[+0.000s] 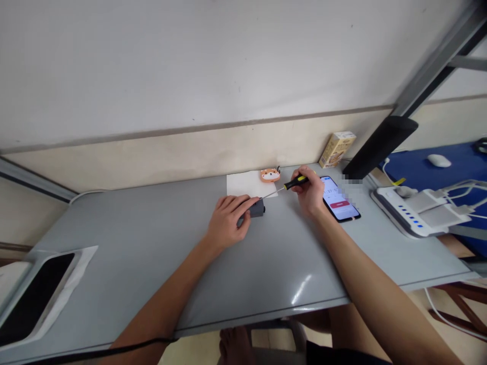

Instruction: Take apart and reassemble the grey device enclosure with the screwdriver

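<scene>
My left hand [230,219] is closed over a small dark grey box-shaped device [257,208] lying on the grey table, and its fingers cover much of it. A black and yellow screwdriver [294,182] is in my right hand [310,190], gripped by the handle. Its thin metal shaft slants down to the left, and the tip is at the upper edge of the device. Whether the tip sits in a screw is too small to tell. Behind the device lies a white sheet of paper [239,184], with an orange animal-face case [270,175] at its back edge.
Right of my right hand lies a lit phone [337,198]. A yellow carton [337,149] and a black cylinder [380,147] stand at the back right. A white power strip [403,218] with plugged-in chargers is at the right; a black-screened tablet [36,296] lies at the left.
</scene>
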Action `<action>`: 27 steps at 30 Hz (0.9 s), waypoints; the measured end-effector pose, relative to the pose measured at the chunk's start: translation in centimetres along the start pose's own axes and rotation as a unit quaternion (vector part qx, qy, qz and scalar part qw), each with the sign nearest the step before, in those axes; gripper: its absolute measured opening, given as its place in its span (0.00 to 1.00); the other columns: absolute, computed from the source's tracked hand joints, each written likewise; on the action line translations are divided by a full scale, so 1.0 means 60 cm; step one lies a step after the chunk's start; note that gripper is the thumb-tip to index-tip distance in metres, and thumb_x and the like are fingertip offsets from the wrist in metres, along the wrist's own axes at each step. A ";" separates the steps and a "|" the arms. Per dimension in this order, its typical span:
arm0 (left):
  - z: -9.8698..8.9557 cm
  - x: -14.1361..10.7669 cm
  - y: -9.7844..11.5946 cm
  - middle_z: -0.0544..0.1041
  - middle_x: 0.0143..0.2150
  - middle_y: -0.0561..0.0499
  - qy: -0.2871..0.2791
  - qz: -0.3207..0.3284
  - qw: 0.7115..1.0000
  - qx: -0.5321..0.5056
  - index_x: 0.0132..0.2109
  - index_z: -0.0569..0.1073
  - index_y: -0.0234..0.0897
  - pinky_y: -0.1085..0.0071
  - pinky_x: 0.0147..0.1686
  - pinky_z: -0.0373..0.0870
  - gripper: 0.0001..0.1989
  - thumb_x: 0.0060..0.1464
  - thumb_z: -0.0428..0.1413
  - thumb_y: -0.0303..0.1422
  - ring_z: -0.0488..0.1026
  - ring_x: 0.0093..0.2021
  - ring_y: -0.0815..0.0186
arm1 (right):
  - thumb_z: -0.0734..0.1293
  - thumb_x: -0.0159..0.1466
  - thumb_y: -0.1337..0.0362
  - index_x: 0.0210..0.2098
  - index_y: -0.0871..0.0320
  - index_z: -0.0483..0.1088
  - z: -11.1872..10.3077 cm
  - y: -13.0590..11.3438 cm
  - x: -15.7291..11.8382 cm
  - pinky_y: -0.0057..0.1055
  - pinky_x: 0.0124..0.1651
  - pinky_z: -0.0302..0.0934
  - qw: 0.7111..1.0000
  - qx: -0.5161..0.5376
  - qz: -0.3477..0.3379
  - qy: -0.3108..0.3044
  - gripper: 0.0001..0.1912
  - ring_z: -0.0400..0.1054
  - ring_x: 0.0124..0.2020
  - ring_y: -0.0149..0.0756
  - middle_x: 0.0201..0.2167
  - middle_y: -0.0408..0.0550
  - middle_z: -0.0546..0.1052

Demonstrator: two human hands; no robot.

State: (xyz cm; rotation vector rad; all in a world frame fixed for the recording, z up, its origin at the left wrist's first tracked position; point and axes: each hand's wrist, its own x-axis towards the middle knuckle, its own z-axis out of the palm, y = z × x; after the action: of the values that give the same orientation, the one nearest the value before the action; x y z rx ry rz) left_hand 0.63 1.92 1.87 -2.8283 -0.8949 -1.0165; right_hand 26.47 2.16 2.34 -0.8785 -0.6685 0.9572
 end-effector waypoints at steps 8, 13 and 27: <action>-0.007 0.005 0.001 0.80 0.56 0.47 -0.042 0.000 0.999 0.029 0.62 0.71 0.42 0.57 0.53 0.67 0.21 0.64 0.51 0.24 0.77 0.49 0.57 | 0.71 0.54 0.61 0.23 0.58 0.68 0.008 -0.003 0.002 0.26 0.19 0.44 0.992 0.092 0.054 0.073 0.10 0.52 0.21 0.24 0.26 0.41 0.67; -0.012 -0.002 -0.005 0.78 0.58 0.47 -0.036 -0.020 0.998 -0.046 0.62 0.69 0.42 0.58 0.58 0.68 0.20 0.65 0.52 0.25 0.76 0.55 0.58 | 0.70 0.54 0.62 0.22 0.59 0.69 0.018 0.014 -0.006 0.26 0.19 0.45 0.985 0.099 0.102 0.095 0.08 0.51 0.19 0.23 0.24 0.41 0.68; -0.010 -0.010 -0.047 0.77 0.42 0.50 0.029 -0.288 0.868 -0.404 0.43 0.76 0.41 0.66 0.46 0.69 0.09 0.62 0.51 0.30 0.73 0.44 0.62 | 0.71 0.55 0.62 0.22 0.60 0.70 0.034 0.029 -0.023 0.22 0.19 0.46 0.985 0.085 0.143 0.053 0.10 0.54 0.23 0.25 0.25 0.43 0.66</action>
State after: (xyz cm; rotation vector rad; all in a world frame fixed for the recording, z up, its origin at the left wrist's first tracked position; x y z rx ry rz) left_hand -1.55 3.89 1.47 -3.1482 -1.7130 -1.9270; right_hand 23.50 2.11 1.68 -0.8801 -0.3686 1.1970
